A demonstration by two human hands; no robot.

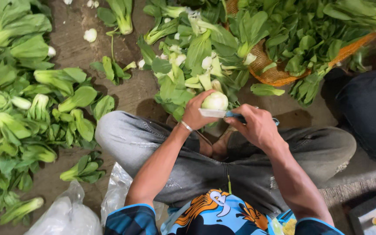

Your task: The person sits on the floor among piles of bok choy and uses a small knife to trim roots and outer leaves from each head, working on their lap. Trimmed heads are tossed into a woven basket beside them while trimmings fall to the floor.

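The floor [77, 32] is brown and hard, and green leafy plants lie all over it. On the left there is a big heap of greens [22, 113] with fat pale stems. On the far side there is another pile of greens [188, 56], and an orange basket [270, 72] full of more leaves sits on the far right. Small white cut-off ends [90, 35] lie on the floor on the far side. Clear plastic bags [66, 213] lie near, on the left.

A person sits cross-legged in grey trousers [144, 139]. The left hand [196, 111] is closed around one green plant [215, 101] and holds it up over the lap, with its round pale bottom facing up. The right hand [257, 126] is closed around the handle of a small knife [216, 113]. The blade lies flat against the pale bottom of the plant, just under it.

It looks like the trimming step, where the hard end gets cut off. The next cut calls for a firm hold on the plant and left fingers kept away from the blade.
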